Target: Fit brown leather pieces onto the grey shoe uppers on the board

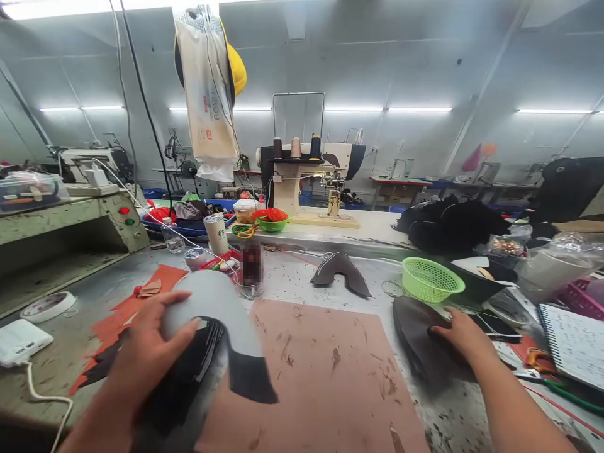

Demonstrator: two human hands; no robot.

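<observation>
Left hand (146,352) grip closed on grey-lined black shoe upper (221,340); right hand (460,336) flat, open on dark leather stack (415,340) right of it. Keep upper flat.

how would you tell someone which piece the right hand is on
Start at the pink mat in the middle of the bench, then look just right of it, below the green basket. The right hand rests on a dark stack there, the only dark pile touching that mat's right edge.

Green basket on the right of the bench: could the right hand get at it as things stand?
Probably yes. The right hand rests on a dark stack of pieces, and the green basket sits just beyond it, open side up, with nothing standing between them.
</observation>
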